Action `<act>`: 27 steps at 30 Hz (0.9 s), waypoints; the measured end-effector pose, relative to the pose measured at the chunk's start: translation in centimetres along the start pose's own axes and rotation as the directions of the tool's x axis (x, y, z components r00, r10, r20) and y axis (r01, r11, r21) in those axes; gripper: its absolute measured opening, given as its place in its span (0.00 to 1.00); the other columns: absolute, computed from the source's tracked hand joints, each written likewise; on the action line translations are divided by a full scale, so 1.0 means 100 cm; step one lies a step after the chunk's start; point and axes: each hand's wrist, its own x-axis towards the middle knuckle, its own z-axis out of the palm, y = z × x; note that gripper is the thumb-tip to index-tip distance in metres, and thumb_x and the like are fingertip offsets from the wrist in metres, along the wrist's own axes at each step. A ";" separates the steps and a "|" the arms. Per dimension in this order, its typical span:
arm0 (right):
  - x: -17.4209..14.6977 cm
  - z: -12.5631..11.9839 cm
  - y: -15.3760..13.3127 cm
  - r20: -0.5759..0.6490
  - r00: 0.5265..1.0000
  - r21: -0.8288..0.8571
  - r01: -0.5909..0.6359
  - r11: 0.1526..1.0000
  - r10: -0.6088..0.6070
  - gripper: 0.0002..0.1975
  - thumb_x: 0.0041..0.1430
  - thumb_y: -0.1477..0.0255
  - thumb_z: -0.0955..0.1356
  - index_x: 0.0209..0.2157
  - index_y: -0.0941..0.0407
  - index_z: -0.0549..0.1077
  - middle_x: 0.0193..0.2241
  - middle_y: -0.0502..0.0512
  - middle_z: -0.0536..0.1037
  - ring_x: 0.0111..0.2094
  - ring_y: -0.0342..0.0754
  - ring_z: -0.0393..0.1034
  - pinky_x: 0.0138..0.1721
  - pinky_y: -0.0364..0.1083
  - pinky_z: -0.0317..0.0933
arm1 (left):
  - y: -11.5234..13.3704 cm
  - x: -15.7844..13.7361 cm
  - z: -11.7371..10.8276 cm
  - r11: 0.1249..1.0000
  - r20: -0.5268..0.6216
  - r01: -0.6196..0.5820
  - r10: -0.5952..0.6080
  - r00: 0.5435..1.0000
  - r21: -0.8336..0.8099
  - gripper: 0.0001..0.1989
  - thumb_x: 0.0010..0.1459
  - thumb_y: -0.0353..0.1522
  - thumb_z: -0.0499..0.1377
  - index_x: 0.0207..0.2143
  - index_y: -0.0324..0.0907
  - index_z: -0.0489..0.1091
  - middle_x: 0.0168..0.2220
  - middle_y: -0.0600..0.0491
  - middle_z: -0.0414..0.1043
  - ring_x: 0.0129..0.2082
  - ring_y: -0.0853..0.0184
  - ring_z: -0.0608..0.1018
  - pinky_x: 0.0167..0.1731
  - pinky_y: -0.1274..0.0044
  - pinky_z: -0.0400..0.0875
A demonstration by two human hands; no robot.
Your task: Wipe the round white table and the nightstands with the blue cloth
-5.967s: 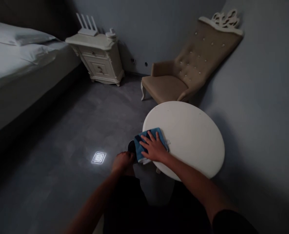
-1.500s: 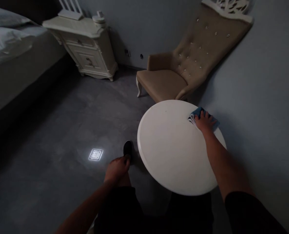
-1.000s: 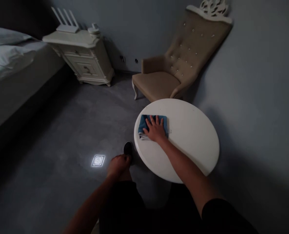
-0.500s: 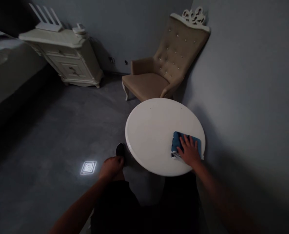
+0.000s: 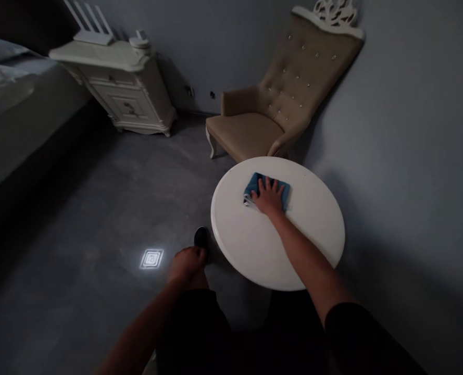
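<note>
Right hand (image 5: pixel 268 199): palm down on the folded blue cloth (image 5: pixel 252 183), grip wide, fingers splayed, pressing it from above rather than pinching. Cloth lies flat on the round white worktop (image 5: pixel 247 237), far half, slightly left of centre, pale layered edges showing at its left corner. Left hand (image 5: pixel 187 264): resting at the left knee, off the worktop, fingers curled; can't tell if that grip holds anything. Black shoe (image 5: pixel 201 236) on the floor just past it. Tan tufted chair (image 5: pixel 250 133) right behind the worktop; white nightstand (image 5: pixel 127 99) further back left, carrying a router (image 5: pixel 94 36). Bright square light patch (image 5: pixel 152 258) on the floor, left of the left hand.
</note>
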 end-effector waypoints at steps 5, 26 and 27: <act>-0.082 0.008 -0.042 0.006 0.970 0.014 0.243 0.970 -0.243 0.40 0.85 0.46 0.62 0.86 0.51 0.62 0.88 0.53 0.55 0.87 0.79 0.42 0.85 0.79 0.40 | 0.012 -0.002 0.003 0.999 -0.001 -0.018 0.018 1.000 0.030 0.28 0.81 0.47 0.51 0.48 0.41 0.88 0.55 0.33 0.90 0.54 0.47 0.90 0.51 0.67 0.77; -0.087 -0.014 0.236 -0.053 0.934 -0.243 -0.355 0.903 0.353 0.43 0.86 0.48 0.53 0.87 0.58 0.58 0.87 0.74 0.54 0.84 0.79 0.50 0.79 0.84 0.50 | -0.020 -0.013 0.002 0.997 -0.001 -0.066 0.066 0.998 -0.042 0.30 0.82 0.48 0.49 0.53 0.48 0.91 0.52 0.40 0.91 0.52 0.48 0.89 0.48 0.67 0.76; -0.058 -0.015 0.239 -0.067 0.924 -0.234 -0.380 0.895 0.375 0.43 0.86 0.48 0.52 0.87 0.58 0.57 0.86 0.75 0.54 0.83 0.79 0.51 0.78 0.84 0.50 | -0.023 -0.012 0.000 0.996 -0.002 -0.065 0.065 0.998 -0.055 0.30 0.82 0.48 0.49 0.55 0.49 0.90 0.52 0.41 0.91 0.52 0.49 0.89 0.47 0.68 0.75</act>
